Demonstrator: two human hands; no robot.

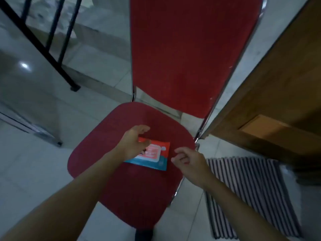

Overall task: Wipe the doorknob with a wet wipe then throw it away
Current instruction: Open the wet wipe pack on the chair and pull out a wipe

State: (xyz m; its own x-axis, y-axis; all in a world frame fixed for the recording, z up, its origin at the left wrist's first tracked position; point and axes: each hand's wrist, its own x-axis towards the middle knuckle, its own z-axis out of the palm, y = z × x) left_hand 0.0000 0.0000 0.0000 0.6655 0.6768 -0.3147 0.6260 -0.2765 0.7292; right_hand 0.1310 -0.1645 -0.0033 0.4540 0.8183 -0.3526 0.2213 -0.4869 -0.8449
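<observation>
We see a wet wipe pack (152,154) lying flat on the seat of a red chair (125,188), roughly mid-seat and somewhat nearer the right edge. Its long axis runs about left to right across the seat, tilted a little so the right end sits nearer the front edge; the printed face with the pale flap label is up. Pack is red-orange at the top, teal along the bottom (print too blurred to read).

Our left hand (133,143) is over the pack's left end, fingers spread and curved, thumb apart, open and holding nothing; we cannot tell whether the fingertips touch the pack or hover just above it. Our right hand (188,160) is just beside the pack's right end, over the seat's right edge, fingers loosely curled toward the thumb, half closed, with nothing visible in it and not touching the pack.

The chair has a tall red backrest (191,53) and chrome tube frame, standing on pale glossy floor tiles (31,171). A striped mat (251,193) lies on the floor right of the chair, next to a wooden door (278,101). Black railing bars (52,32) stand at upper left. Lighting is dim, frame slightly blurred.
</observation>
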